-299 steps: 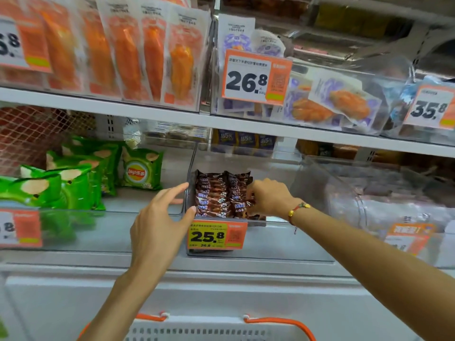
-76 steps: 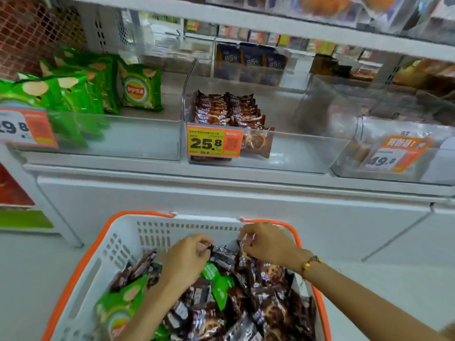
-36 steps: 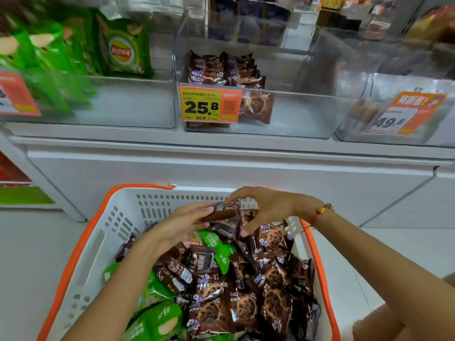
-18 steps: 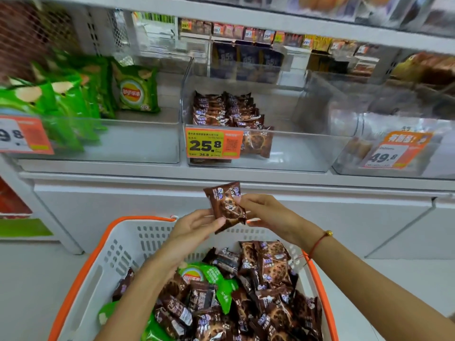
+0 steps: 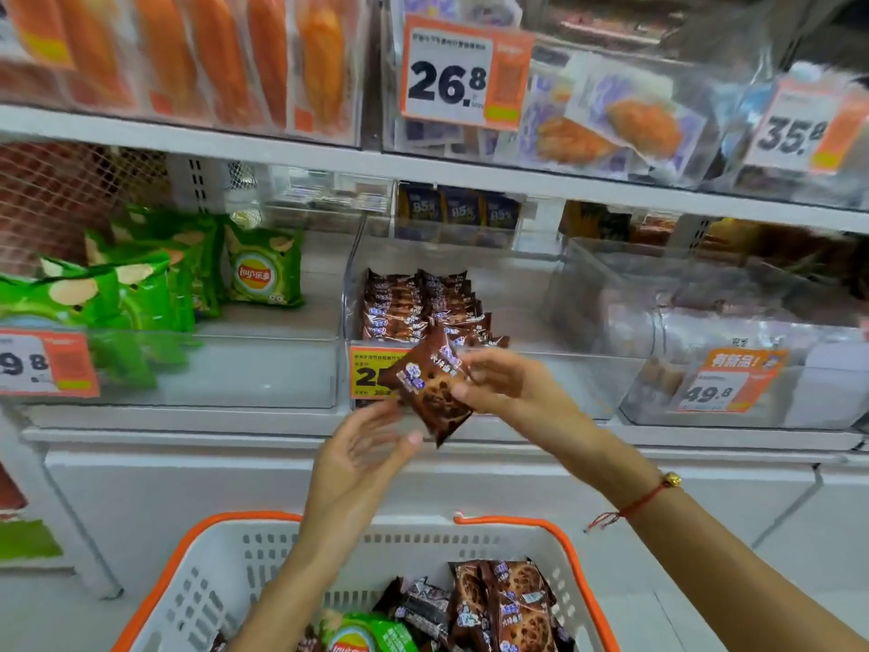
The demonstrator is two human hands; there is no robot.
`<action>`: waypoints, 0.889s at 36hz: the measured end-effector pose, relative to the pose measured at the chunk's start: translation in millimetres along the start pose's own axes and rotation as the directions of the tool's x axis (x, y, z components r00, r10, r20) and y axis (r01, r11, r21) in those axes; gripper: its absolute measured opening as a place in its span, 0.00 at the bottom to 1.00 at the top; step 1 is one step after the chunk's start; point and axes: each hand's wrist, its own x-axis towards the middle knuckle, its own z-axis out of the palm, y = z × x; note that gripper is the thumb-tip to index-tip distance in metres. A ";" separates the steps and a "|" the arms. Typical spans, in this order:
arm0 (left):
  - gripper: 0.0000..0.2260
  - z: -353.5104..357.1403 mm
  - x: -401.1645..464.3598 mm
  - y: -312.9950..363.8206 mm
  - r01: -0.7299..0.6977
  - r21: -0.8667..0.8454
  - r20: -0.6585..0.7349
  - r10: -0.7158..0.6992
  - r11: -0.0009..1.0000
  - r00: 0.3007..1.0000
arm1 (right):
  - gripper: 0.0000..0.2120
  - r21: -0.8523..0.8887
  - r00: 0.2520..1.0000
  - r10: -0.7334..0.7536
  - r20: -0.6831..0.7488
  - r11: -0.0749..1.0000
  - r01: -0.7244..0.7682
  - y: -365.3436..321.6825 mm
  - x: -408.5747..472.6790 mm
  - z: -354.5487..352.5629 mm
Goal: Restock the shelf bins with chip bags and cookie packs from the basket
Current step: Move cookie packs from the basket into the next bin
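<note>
**Cookie pack held up in front of the shelf bin**

At the centre of the frame, the right hand (image 5: 505,385) pinches a brown chocolate-chip cookie pack (image 5: 430,385) by its right edge, fingers curled onto the wrapper. The pack tilts diagonally, covering part of a yellow price tag (image 5: 371,371). Just below it, the left hand (image 5: 364,447) lies open, palm up, fingertips near the pack's lower corner. Behind, a clear bin (image 5: 541,369) holds rows of the same cookie packs (image 5: 418,303). Green chip bags (image 5: 263,268) fill the bin at left. At the bottom, a white basket (image 5: 225,576) with an orange rim holds more packs.
</note>
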 end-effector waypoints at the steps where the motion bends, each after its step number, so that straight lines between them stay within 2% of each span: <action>1: 0.17 -3.2 6.0 6.9 -0.048 0.025 -0.054 0.049 0.999 0.997 | 0.09 0.001 0.998 -0.055 -0.039 0.998 0.055 -11.1 6.4 -7.6; 4: 0.15 -15.6 26.8 25.9 -0.178 0.187 -0.216 0.217 0.966 0.952 | 0.08 -0.094 0.972 -0.185 -0.143 0.980 0.173 -42.2 29.5 -36.7; 6: 0.14 -22.8 41.9 36.7 -0.242 0.329 -0.256 0.333 0.913 0.907 | 0.09 -0.242 0.972 -0.192 -0.137 0.958 0.155 -58.4 46.2 -56.3; 8: 0.12 -26.5 55.3 46.6 -0.299 0.441 -0.232 0.429 0.846 0.873 | 0.10 -0.448 0.992 -0.115 -0.056 0.890 0.078 -67.6 63.3 -71.3; 10: 0.11 -26.0 65.4 55.5 -0.364 0.506 -0.187 0.512 0.782 0.838 | 0.13 -0.634 0.999 -0.002 0.047 0.773 0.032 -70.0 78.6 -79.0; 14: 0.10 -14.8 82.6 73.9 -0.446 0.583 -0.029 0.567 0.679 0.823 | 0.10 -0.803 0.961 0.210 0.180 0.595 0.020 -68.5 96.2 -74.8; 16: 0.09 -7.1 93.9 81.7 -0.445 0.651 0.092 0.518 0.615 0.850 | 0.11 -0.842 0.940 0.272 0.205 0.538 0.028 -65.3 100.8 -69.2; 19: 0.10 6.8 114.3 91.0 -0.416 0.745 0.272 0.333 0.521 0.903 | 0.13 -0.879 0.926 0.316 0.208 0.476 0.035 -54.6 107.7 -60.2; 23: 0.15 26.3 141.7 95.3 -0.430 0.818 0.470 -0.013 0.383 0.882 | 0.11 -0.890 0.928 0.313 0.200 0.454 0.039 -38.6 112.6 -50.4; 25: 0.16 35.8 150.7 93.2 -0.433 0.845 0.497 -0.158 0.315 0.853 | 0.11 -0.898 0.933 0.301 0.197 0.437 0.049 -31.8 113.1 -48.2; 26: 0.15 39.9 154.2 91.5 -0.437 0.852 0.498 -0.187 0.289 0.847 | 0.11 -0.902 0.934 0.300 0.195 0.428 0.051 -28.4 113.6 -47.5; 32: 0.03 57.3 166.2 85.3 -0.454 0.869 0.490 -0.224 0.195 0.842 | 0.11 -0.881 0.925 0.325 0.196 0.472 0.020 -16.9 117.3 -51.8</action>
